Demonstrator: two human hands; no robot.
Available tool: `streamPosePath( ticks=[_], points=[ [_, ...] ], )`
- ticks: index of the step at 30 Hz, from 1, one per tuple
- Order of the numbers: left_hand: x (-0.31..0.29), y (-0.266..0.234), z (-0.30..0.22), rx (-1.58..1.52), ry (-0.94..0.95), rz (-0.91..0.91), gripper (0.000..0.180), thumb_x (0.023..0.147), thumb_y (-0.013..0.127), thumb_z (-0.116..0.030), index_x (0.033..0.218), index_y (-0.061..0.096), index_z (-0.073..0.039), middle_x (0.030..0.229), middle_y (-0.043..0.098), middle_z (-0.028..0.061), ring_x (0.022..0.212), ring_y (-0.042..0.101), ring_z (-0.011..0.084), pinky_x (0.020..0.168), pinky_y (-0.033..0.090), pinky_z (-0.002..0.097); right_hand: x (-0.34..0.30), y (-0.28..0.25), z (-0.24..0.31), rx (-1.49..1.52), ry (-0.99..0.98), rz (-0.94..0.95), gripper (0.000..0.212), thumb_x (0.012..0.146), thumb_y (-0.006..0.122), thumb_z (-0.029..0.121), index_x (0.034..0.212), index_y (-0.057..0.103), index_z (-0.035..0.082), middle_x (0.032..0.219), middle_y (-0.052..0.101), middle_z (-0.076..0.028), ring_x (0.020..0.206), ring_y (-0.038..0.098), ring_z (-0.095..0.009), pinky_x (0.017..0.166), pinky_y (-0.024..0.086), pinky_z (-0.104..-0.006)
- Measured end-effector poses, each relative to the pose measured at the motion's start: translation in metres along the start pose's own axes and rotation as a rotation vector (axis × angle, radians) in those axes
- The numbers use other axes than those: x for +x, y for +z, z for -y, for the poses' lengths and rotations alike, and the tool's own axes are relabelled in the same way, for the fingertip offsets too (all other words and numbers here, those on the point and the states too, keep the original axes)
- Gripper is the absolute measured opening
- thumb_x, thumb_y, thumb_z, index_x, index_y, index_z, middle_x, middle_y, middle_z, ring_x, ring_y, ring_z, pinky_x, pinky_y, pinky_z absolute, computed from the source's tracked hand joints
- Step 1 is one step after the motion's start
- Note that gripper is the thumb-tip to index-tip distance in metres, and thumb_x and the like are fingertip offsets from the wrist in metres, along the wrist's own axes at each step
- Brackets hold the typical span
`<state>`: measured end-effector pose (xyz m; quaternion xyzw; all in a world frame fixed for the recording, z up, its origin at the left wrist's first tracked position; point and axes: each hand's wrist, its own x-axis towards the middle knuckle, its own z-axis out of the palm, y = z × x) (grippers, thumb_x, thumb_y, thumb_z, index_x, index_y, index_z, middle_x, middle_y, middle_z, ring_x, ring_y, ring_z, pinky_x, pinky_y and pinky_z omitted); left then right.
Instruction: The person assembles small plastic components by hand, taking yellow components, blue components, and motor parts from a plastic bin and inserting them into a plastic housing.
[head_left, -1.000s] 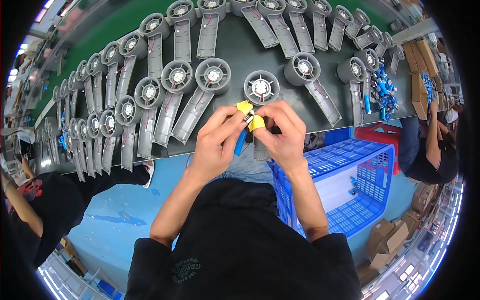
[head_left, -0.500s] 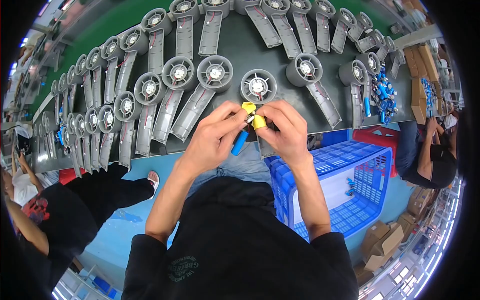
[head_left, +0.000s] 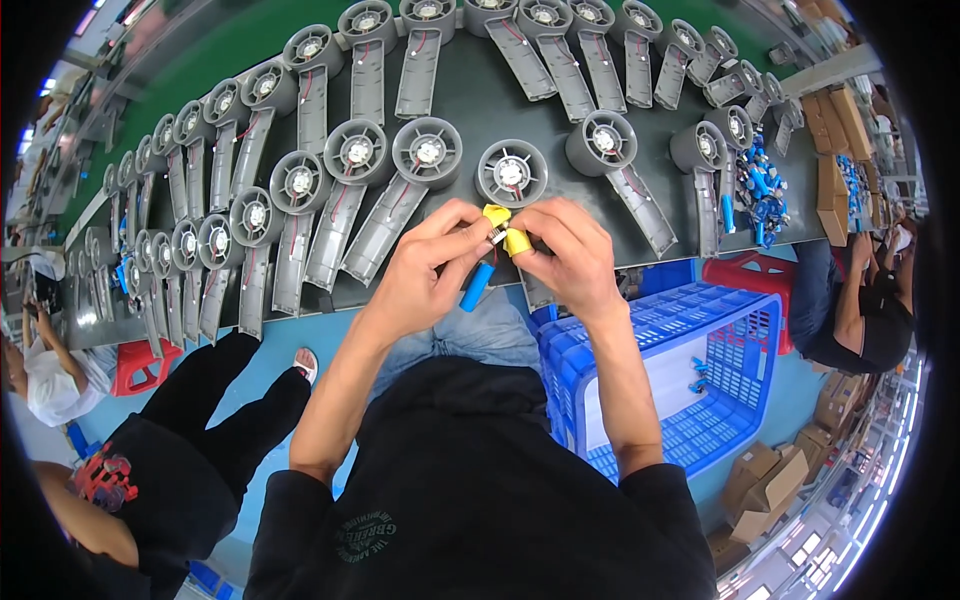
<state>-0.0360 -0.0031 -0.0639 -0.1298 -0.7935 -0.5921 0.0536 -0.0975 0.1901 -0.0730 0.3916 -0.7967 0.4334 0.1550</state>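
Note:
In front of my chest both hands meet over a small white connector [head_left: 497,236] on thin wires. My left hand [head_left: 425,268] pinches it between thumb and fingers. Below those fingers hangs a blue cylindrical battery [head_left: 477,287]. My right hand [head_left: 572,252] is closed against the same spot, with yellow covering [head_left: 517,241] at its thumb and finger tips, apparently finger cots. Just beyond my hands stands a grey fan housing [head_left: 512,174] with a round ringed head; its handle is largely hidden beneath my right hand.
Rows of similar grey housings [head_left: 428,152] with red wires cover the dark table [head_left: 500,120]. Blue batteries [head_left: 762,195] are heaped at the right. A blue crate [head_left: 665,345] stands by my right forearm, with a red stool [head_left: 745,275] behind it. Other people sit at both sides.
My hands keep nearly the same pinch around the connector. The view has shifted slightly. At the left, a person in black has shifted, revealing more of a red stool.

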Motion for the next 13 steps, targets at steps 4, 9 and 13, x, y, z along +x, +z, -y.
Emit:
streamPosePath(
  ticks=[4, 9, 13],
  points=[
    [-0.002, 0.000, 0.002, -0.029, -0.045, 0.002, 0.020, 0.090, 0.063, 0.005, 0.110, 0.066, 0.007, 0.099, 0.060, 0.0106, 0.078, 0.057, 0.0172, 0.065, 0.045, 0.0271, 0.001, -0.001, 0.003, -0.020, 0.004, 0.013, 0.031, 0.062, 0.077, -0.003, 0.091, 0.066, 0.002, 0.087, 0.066, -0.008, 0.075, 0.064, -0.025, 0.065, 0.050, -0.0340],
    [-0.004, 0.008, 0.009, -0.068, -0.034, -0.063, 0.024, 0.091, 0.063, 0.005, 0.114, 0.066, 0.006, 0.103, 0.061, 0.0107, 0.080, 0.057, 0.0168, 0.066, 0.046, 0.0260, -0.001, 0.000, 0.013, -0.089, 0.085, -0.014, 0.029, 0.068, 0.077, -0.003, 0.094, 0.067, 0.003, 0.092, 0.066, -0.009, 0.077, 0.064, -0.024, 0.067, 0.052, -0.0327],
    [-0.005, 0.008, 0.017, -0.040, 0.018, -0.110, 0.024, 0.092, 0.063, 0.004, 0.115, 0.066, 0.005, 0.105, 0.062, 0.0112, 0.084, 0.059, 0.0181, 0.072, 0.047, 0.0258, -0.005, -0.001, 0.027, 0.003, 0.236, -0.097, 0.028, 0.074, 0.077, -0.002, 0.100, 0.069, 0.004, 0.101, 0.067, -0.010, 0.078, 0.065, -0.022, 0.069, 0.054, -0.0320]
  ],
)
